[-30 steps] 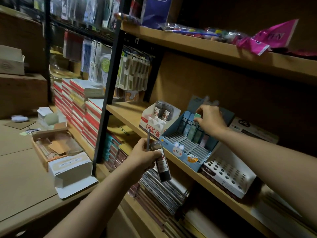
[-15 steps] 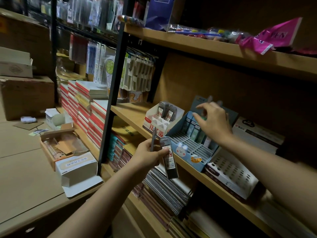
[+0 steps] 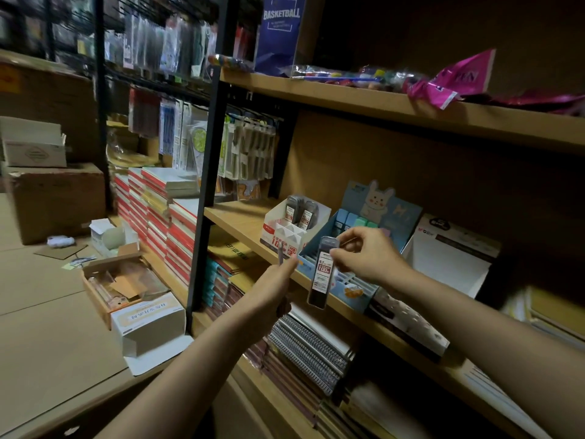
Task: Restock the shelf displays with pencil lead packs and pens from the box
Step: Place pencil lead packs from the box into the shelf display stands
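A dark pencil lead pack (image 3: pixel 321 275) with a red and white label hangs in front of the middle shelf. My right hand (image 3: pixel 367 259) pinches its upper part. Just left of it, my left hand (image 3: pixel 272 289) grips a thin pen (image 3: pixel 280 252) that points up. Behind the hands stands a white and red lead display box (image 3: pixel 281 237) holding two lead packs (image 3: pixel 300 212). Beside it is a blue bunny display (image 3: pixel 380 202) with pastel cases in its back row. A white display with rows of holes (image 3: pixel 408 321) lies tilted further right.
An open cardboard box (image 3: pixel 95 289) and a white carton (image 3: pixel 148 324) sit on the low surface at left. Stacked notebooks (image 3: pixel 177 229) and spiral pads (image 3: pixel 307 346) fill the lower shelves. A black upright post (image 3: pixel 205 191) divides the racks. Pink packets (image 3: pixel 456 80) lie on the top shelf.
My right hand left the blue bunny display and came down to pinch the lead pack. My left hand, which held pack and pen together, now keeps only the pen.
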Tool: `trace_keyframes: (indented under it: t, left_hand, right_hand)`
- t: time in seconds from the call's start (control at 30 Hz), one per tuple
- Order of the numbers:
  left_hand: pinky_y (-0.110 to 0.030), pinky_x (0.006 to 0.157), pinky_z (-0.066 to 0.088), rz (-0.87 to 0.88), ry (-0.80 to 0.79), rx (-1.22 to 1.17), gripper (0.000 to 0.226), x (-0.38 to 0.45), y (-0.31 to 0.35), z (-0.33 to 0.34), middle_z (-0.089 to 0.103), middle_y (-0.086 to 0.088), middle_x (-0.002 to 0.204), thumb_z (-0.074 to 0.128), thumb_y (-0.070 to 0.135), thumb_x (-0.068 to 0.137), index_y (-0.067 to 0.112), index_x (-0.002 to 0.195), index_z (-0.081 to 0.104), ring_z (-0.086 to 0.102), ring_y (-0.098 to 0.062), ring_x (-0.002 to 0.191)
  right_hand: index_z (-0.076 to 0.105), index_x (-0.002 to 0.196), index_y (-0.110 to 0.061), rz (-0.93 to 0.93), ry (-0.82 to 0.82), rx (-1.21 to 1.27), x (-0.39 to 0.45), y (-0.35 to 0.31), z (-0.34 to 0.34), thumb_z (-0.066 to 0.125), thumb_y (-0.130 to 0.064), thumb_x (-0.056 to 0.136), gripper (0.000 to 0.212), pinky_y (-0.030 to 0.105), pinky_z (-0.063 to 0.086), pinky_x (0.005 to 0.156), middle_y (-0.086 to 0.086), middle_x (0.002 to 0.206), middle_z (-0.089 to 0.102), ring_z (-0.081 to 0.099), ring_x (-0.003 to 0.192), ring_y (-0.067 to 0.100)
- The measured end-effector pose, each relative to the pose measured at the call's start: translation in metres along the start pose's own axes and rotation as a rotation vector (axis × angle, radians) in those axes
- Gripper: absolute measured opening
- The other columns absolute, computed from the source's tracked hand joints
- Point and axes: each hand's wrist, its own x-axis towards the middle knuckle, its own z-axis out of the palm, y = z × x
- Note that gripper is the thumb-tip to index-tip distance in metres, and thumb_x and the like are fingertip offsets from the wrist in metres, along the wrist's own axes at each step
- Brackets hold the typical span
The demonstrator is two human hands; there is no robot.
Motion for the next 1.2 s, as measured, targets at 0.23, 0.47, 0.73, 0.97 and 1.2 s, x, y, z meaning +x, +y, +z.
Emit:
trace_keyframes:
  t: [0.23,0.47,0.73,0.97,1.2]
  left_hand:
    - [-0.036,0.084,0.054,0.11,-0.066,0.145,0.028,-0.01,0.006,-0.005,0.065,-0.011,0.112,0.048,0.031,0.099,0.013,0.119,0.057,0.065,-0.022,0.097]
    - [-0.021,0.073,0.054,0.334,0.168,0.514,0.035,-0.002,-0.002,-0.003,0.064,0.002,0.109,0.053,0.03,0.096,0.015,0.127,0.048,0.063,-0.009,0.095]
    - [-0.032,0.098,0.049,0.49,0.197,0.66,0.052,0.004,-0.001,-0.014,0.057,-0.003,0.131,0.059,0.028,0.093,0.018,0.14,0.038,0.055,-0.013,0.118]
    - [-0.036,0.095,0.05,0.574,0.244,0.742,0.056,0.019,-0.004,-0.024,0.053,0.0,0.131,0.066,0.034,0.088,0.024,0.137,0.041,0.053,-0.012,0.116]
    - [-0.043,0.117,0.027,0.53,0.353,0.868,0.065,0.056,-0.008,-0.049,0.013,0.004,0.157,0.061,0.046,0.088,0.029,0.145,0.034,0.013,-0.018,0.144]
  right_hand:
    - [0.056,0.094,-0.018,0.094,-0.015,0.117,-0.007,0.003,0.002,0.07,-0.013,0.087,0.016,0.039,0.062,0.073,0.005,0.085,0.073,0.073,0.071,0.014]
    - [0.056,0.098,-0.011,0.149,-0.078,0.348,-0.009,-0.013,0.02,0.066,-0.005,0.089,0.015,0.035,0.062,0.072,0.011,0.089,0.073,0.074,0.075,0.02]
    - [0.062,0.104,-0.005,0.225,-0.201,0.646,-0.004,-0.027,0.03,0.056,-0.005,0.095,0.011,0.023,0.058,0.062,0.018,0.098,0.07,0.074,0.078,0.02]
    - [0.069,0.105,-0.012,0.021,-0.243,0.199,0.023,-0.028,0.028,0.069,-0.019,0.088,0.018,0.039,0.06,0.082,0.008,0.098,0.073,0.073,0.088,0.019]
    - [0.068,0.099,-0.024,-0.101,0.206,-0.074,0.098,-0.031,-0.01,0.067,-0.027,0.09,0.01,0.016,0.047,0.065,-0.009,0.09,0.064,0.061,0.083,0.007]
